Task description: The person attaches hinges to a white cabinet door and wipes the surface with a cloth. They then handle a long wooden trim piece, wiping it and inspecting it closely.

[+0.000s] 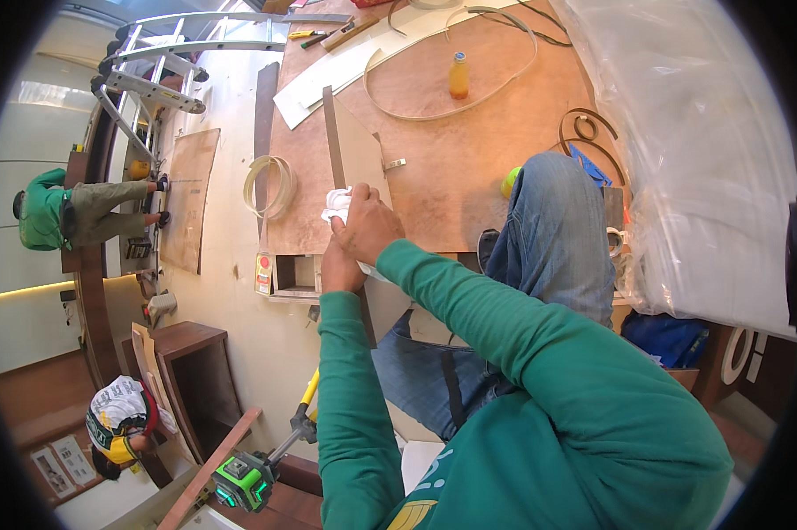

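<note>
A long panel [357, 157] with a brown edge strip stands tilted in front of me, running from the worktable toward my lap. My right hand [368, 228] is closed over a bunched white cloth [337, 205], pressed against the panel's edge. Just below it, my left hand [340, 268] is closed at the same edge; its fingers are partly hidden by the right hand. Another bit of white shows beneath my right wrist. A small metal piece [396, 164] lies beside the panel.
On the wooden worktable [469, 177] are a bottle [459, 75], edging strips [504, 95] and a cutter [303, 34]. A coil of edging [279, 187] sits left. A green laser level [244, 481] stands lower left. Two people work near a ladder [155, 84] and a cabinet [191, 380].
</note>
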`<act>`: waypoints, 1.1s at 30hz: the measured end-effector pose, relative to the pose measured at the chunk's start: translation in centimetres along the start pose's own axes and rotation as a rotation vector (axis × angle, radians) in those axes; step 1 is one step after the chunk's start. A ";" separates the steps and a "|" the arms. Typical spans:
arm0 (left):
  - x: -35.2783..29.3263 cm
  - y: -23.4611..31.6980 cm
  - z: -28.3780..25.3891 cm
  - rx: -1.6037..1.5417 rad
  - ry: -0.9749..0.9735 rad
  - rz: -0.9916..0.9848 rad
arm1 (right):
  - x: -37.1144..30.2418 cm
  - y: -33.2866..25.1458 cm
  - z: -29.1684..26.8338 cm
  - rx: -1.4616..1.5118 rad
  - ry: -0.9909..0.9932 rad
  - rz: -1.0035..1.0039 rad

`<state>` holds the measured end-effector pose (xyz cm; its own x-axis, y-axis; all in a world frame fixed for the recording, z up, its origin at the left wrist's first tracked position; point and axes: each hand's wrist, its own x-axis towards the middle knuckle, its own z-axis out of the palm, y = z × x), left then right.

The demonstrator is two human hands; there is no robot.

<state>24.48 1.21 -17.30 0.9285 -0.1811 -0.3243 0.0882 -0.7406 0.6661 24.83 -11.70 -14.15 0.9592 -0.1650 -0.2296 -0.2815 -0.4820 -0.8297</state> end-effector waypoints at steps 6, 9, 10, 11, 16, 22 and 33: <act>-0.6 -0.5 1.6 -0.078 0.138 -0.015 | 4.0 1.2 -1.8 0.075 0.041 -0.012; -0.5 0.5 1.2 -0.094 0.100 -0.014 | 7.2 4.3 -3.2 0.174 0.303 0.008; -0.4 0.2 1.1 -0.107 0.089 -0.012 | 7.6 4.5 -2.9 0.156 0.301 -0.027; -0.4 -0.3 1.0 -0.121 0.073 -0.013 | 7.7 4.4 -2.9 0.136 0.297 -0.058; -0.4 0.0 2.1 -0.070 0.104 -0.015 | 7.9 2.8 -3.4 0.054 0.221 -0.098; -1.5 2.4 1.6 -0.061 0.253 0.121 | 10.9 2.7 -6.4 -0.175 -0.049 -0.056; 0.5 1.9 1.9 -0.117 0.169 0.179 | 18.9 4.7 -6.9 -0.288 -0.200 -0.389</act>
<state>24.45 -1.58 -17.48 0.9793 -0.1843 -0.0841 -0.0508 -0.6252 0.7788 41.42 -23.02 -18.89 0.9726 0.2275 -0.0485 0.1278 -0.6968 -0.7058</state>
